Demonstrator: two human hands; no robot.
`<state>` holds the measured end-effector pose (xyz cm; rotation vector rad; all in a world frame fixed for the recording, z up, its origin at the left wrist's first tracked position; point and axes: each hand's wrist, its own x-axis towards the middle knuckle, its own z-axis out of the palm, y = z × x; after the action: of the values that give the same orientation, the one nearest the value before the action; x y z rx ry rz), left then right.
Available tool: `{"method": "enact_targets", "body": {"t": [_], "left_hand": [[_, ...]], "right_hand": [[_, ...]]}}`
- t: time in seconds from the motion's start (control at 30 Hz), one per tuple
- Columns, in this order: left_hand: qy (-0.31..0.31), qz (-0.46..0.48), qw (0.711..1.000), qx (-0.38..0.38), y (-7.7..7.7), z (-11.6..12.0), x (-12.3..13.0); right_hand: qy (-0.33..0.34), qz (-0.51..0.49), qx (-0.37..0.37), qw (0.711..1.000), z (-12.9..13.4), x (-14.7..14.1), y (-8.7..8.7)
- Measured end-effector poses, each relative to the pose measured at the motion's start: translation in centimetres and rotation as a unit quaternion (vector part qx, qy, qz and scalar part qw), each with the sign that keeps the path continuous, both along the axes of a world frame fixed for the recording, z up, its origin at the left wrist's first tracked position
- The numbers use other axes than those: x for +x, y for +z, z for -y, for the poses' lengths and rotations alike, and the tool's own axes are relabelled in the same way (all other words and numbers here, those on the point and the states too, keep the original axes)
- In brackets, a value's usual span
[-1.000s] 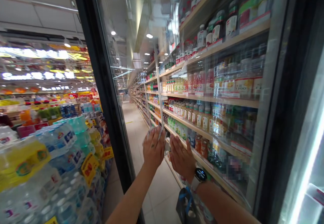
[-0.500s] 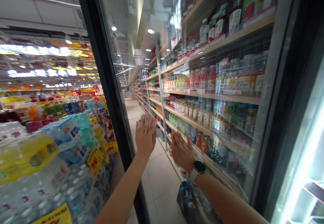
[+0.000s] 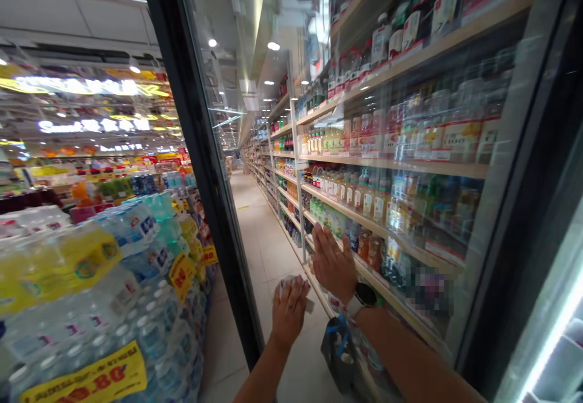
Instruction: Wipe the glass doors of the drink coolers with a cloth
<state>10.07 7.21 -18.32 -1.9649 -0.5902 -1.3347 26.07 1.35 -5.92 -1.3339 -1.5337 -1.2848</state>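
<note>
A glass door (image 3: 255, 209) in a black frame (image 3: 200, 166) stands in front of me. Against the glass, my left hand (image 3: 289, 309) presses a crumpled whitish cloth or tissue, its edges showing past the fingers. Higher and to the right, my right hand (image 3: 333, 264) lies flat on the glass with fingers stretched out and nothing visible in it. A dark watch (image 3: 364, 295) with a light strap is on my right wrist.
Shelves of bottled drinks (image 3: 364, 199) show in the glass. Stacked packs of bottled water (image 3: 150, 324) with yellow price signs (image 3: 91, 379) stand at the left. A dark bag (image 3: 339, 354) appears low in the middle. A bright light strip (image 3: 551, 336) runs along the lower right.
My left hand has moved down and slightly right on the glass, and the whitish cloth shows more clearly under it. My right hand stays on the glass. The view has shifted slightly.
</note>
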Motion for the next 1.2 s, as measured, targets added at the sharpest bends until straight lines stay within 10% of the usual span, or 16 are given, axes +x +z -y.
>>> {"method": "enact_targets", "body": {"t": [0.1, 0.3, 0.37, 0.5, 0.7, 0.8, 0.9, 1.1, 1.2], "left_hand": [[0.005, -0.049, 0.999, 0.022, 2.3, -0.5, -0.5], [0.015, 0.046, 0.998, 0.031, 19.2, -2.4, 1.2], [0.006, 0.082, 0.996, 0.017, 22.3, -2.5, 2.2], [0.004, 0.078, 0.997, 0.030, 19.7, -1.9, 3.1], [0.014, 0.017, 1.000, 0.008, 5.2, -0.6, 1.9], [-0.001, -0.025, 1.000, 0.011, 1.0, -0.6, 0.7], [-0.017, -0.078, 0.996, 0.049, 3.6, -1.3, -0.3], [-0.017, 0.053, 0.997, 0.045, 19.7, -2.7, 1.5], [-0.009, 0.102, 0.994, 0.044, 22.2, -2.2, 3.1]], "right_hand": [[0.001, -0.001, 0.000, 1.000, -0.1, 0.0, 0.0], [0.008, -0.005, 0.001, 1.000, -0.4, 0.0, 0.0], [0.007, -0.006, 0.001, 1.000, -0.6, 0.1, -0.1], [0.007, -0.009, -0.010, 1.000, -0.6, 0.2, -0.1], [0.004, -0.004, 0.004, 1.000, -0.7, 0.2, 0.0], [0.002, -0.006, 0.001, 1.000, -0.8, 0.2, 0.0], [-0.004, -0.004, -0.009, 1.000, -0.7, 0.2, 0.0], [-0.009, -0.007, -0.018, 1.000, -0.6, 0.2, -0.1], [-0.010, -0.007, -0.016, 1.000, -0.5, 0.1, -0.2]]}}
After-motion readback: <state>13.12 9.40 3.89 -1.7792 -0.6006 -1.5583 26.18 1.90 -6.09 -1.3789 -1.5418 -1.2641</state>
